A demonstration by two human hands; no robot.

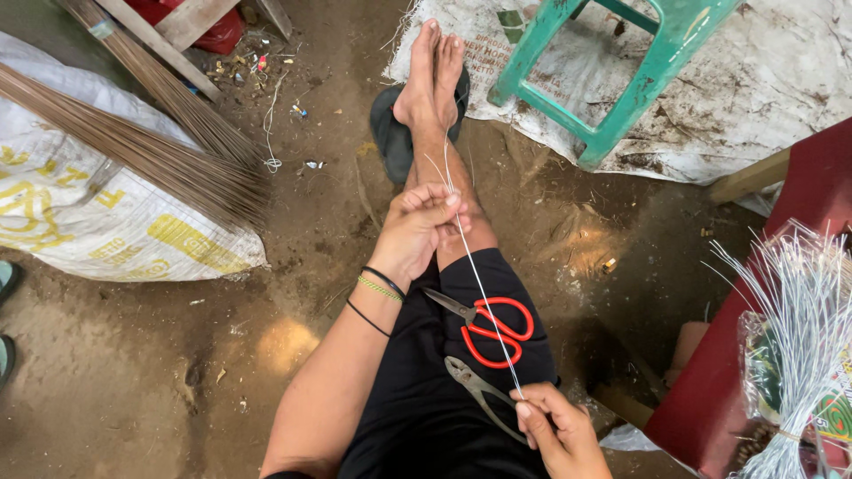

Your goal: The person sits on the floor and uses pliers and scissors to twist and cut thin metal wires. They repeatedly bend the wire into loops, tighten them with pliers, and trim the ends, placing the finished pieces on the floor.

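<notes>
A thin wire pulled taut between two hands over the lap.

At far left a bundle of brown sticks (151,133) lay across a white sack (80,222). The left hand (417,226) pinched the upper end of the pale wire (479,284) between thumb and fingertips, above the shin. Red-handled scissors (488,328) and grey pliers (479,390) rested on the thigh beneath the wire. The right hand (559,430) gripped its lower end. A bunch of white wires (799,328) stood at right, near a green stool (621,80).
</notes>
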